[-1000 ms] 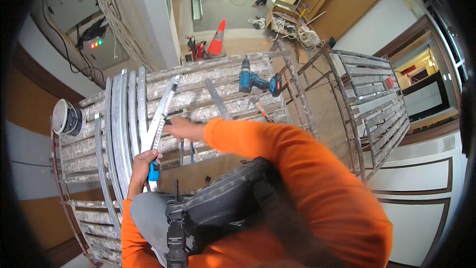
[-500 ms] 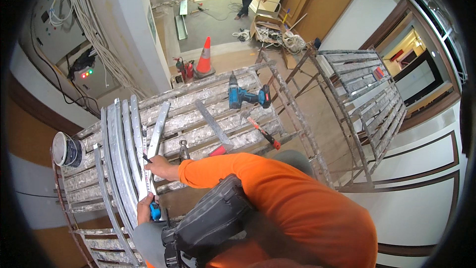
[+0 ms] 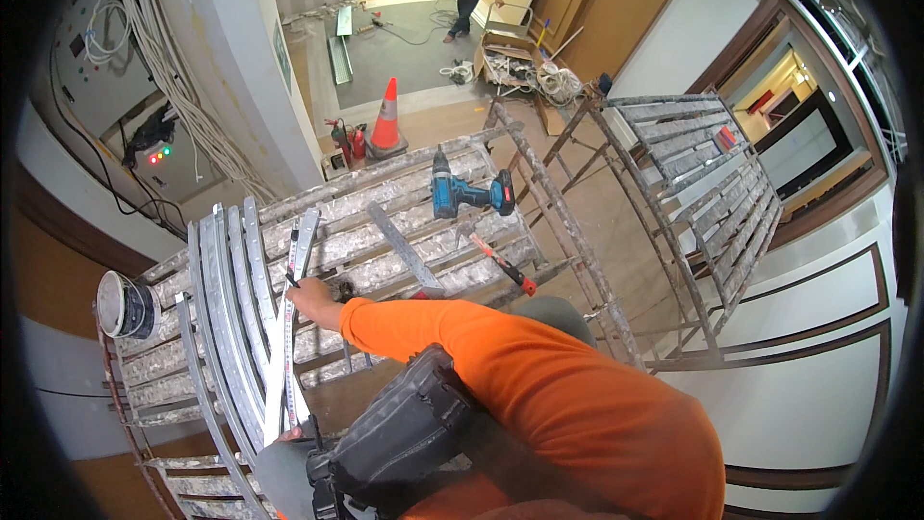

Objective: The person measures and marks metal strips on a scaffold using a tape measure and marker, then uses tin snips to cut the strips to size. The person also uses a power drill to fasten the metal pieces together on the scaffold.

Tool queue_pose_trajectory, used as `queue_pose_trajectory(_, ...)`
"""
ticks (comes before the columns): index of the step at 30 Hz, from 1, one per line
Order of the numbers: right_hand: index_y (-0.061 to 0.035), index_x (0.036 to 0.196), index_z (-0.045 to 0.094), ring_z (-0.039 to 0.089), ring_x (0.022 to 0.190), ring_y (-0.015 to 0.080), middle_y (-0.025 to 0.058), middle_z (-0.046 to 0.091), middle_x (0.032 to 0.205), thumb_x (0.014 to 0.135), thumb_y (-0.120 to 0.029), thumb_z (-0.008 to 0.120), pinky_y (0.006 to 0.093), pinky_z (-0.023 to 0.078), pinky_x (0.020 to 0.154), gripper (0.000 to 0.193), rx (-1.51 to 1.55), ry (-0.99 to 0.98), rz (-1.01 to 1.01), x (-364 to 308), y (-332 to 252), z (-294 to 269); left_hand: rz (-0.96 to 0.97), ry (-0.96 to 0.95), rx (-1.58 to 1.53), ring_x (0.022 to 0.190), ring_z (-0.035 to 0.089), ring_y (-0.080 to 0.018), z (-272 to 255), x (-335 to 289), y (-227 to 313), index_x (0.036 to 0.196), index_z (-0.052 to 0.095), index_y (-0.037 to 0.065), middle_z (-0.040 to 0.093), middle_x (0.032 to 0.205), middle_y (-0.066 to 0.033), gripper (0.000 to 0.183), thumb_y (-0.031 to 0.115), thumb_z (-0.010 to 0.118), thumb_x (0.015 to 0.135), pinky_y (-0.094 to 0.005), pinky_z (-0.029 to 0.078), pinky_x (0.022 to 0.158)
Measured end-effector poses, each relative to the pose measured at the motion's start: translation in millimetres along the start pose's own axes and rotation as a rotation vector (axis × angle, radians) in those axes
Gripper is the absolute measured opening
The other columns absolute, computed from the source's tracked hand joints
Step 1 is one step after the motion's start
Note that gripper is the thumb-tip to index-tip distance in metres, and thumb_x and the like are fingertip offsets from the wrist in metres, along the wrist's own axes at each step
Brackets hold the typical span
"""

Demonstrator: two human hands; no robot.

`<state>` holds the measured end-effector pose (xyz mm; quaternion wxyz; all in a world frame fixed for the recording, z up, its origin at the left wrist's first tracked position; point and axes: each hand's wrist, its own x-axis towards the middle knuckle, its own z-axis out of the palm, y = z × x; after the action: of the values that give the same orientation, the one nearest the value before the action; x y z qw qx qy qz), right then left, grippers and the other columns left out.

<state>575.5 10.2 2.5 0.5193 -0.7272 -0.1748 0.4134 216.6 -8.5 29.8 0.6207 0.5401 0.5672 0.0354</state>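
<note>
Paint-spattered slats of a scaffold platform (image 3: 339, 248) stretch across a room with work under way. On them, the fingers of the right hand (image 3: 315, 299) are nearly closed, pinching a dark marker (image 3: 292, 279) beside a measuring tape (image 3: 289, 356) and pale metal strip (image 3: 275, 390). At their lower ends, the left hand (image 3: 291, 434) is mostly hidden; its grip cannot be told. Tape and strip seem to cross slightly, so aligning them, keeping the tape flat and marking from straight above should give a truer result. Just right of the left fingers, a black bag (image 3: 385, 433) hides its contents. Left of the right fingers, beyond a row of metal strips (image 3: 228, 279), stands a bucket (image 3: 142, 312), its inside unclear. Far ahead of both hands, a cardboard box (image 3: 515, 65) is heaped with tangled scraps.
</note>
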Motion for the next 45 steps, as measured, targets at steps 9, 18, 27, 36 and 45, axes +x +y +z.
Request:
queue_pose_trajectory(9, 0.0050, 0.088, 0.072, 0.069, 0.084, 0.0431, 0.0257, 0.071, 0.084, 0.087, -0.030, 0.061, 0.0497, 0.051, 0.078, 0.037, -0.045, 0.183, -0.051, 29, -8, -29, -0.083, 0.122, 0.027, 0.060, 0.060, -0.0126, -42, -39, -34, 0.088, 0.073, 0.002, 0.068, 0.072, -0.0034, 0.027, 0.028, 0.075, 0.091, -0.0295, 0.046, 0.057)
queue_pose_trajectory(18, 0.0071, 0.092, 0.074, 0.070, 0.090, 0.0433, 0.0283, 0.072, 0.091, 0.083, -0.028, 0.064, 0.0476, 0.051, 0.083, 0.037, 0.038, 0.327, 0.022, 49, -14, -47, -0.148, 0.232, 0.008, 0.060, 0.059, -0.0113, -101, -98, -85, 0.086, 0.073, 0.002, 0.068, 0.071, -0.0021, 0.020, 0.022, 0.076, 0.088, -0.0291, 0.045, 0.056)
queue_pose_trajectory(27, 0.0077, 0.089, 0.072, 0.070, 0.083, 0.0369, 0.0238, 0.072, 0.086, 0.083, -0.024, 0.065, 0.0461, 0.051, 0.076, 0.033, 0.109, 0.406, 0.049, 73, -2, -50, -0.166, 0.238, -0.006, 0.059, 0.059, -0.0101, -146, -124, -124, 0.085, 0.074, 0.003, 0.068, 0.070, -0.0007, 0.013, 0.016, 0.077, 0.086, -0.0286, 0.045, 0.056)
queue_pose_trajectory(36, 0.0044, 0.089, 0.074, 0.071, 0.084, 0.0364, 0.0224, 0.073, 0.087, 0.088, -0.030, 0.067, 0.0464, 0.052, 0.079, 0.035, 0.197, 0.356, 0.099, 97, 44, -43, 0.058, 0.260, -0.104, 0.065, 0.063, -0.0110, -158, -116, -150, 0.089, 0.076, 0.001, 0.073, 0.077, -0.0021, 0.009, 0.005, 0.074, 0.081, -0.0286, 0.049, 0.063)
queue_pose_trajectory(45, 0.0074, 0.093, 0.073, 0.068, 0.078, 0.0323, 0.0195, 0.072, 0.084, 0.089, -0.029, 0.065, 0.0441, 0.050, 0.073, 0.037, 0.175, 0.247, 0.150, 72, 48, -13, -0.102, 0.342, -0.033, 0.072, 0.065, -0.0139, -120, -133, -84, 0.097, 0.076, -0.001, 0.073, 0.084, -0.0047, 0.016, 0.011, 0.070, 0.087, -0.0310, 0.052, 0.067)
